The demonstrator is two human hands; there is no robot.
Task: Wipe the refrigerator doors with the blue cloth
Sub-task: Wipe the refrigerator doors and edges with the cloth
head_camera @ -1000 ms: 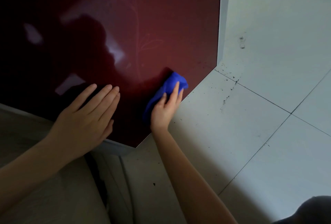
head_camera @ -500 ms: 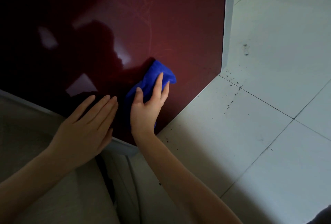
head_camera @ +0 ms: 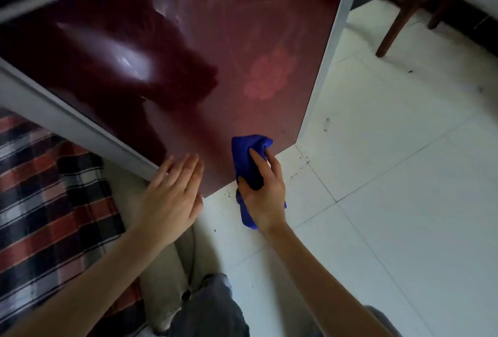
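Fingers (head_camera: 257,161) of the right hand (head_camera: 265,196) curl round the blue cloth (head_camera: 242,153) with the thumb tucked under it, so the grip is clamped on the fabric. The cloth is bright blue and bunched into a thick wad. Its upper part presses against the refrigerator door (head_camera: 188,67) just above the door's bottom edge, and a loose tail hangs out below the heel of the hand over the floor (head_camera: 390,188). The right forearm reaches in from the lower right, wrist nearly straight.

The left hand (head_camera: 175,193) lies flat beside it, fingers straight and close together, holding nothing, its palm over the door's lower corner next to the pale trim (head_camera: 80,126).

The door is glossy dark red, with blurred reflections and a faint pink flower pattern (head_camera: 269,75). The floor is white tile with dark specks near the door. Wooden chair legs (head_camera: 398,16) stand at the upper right, and plaid fabric (head_camera: 40,188) lies at the left.
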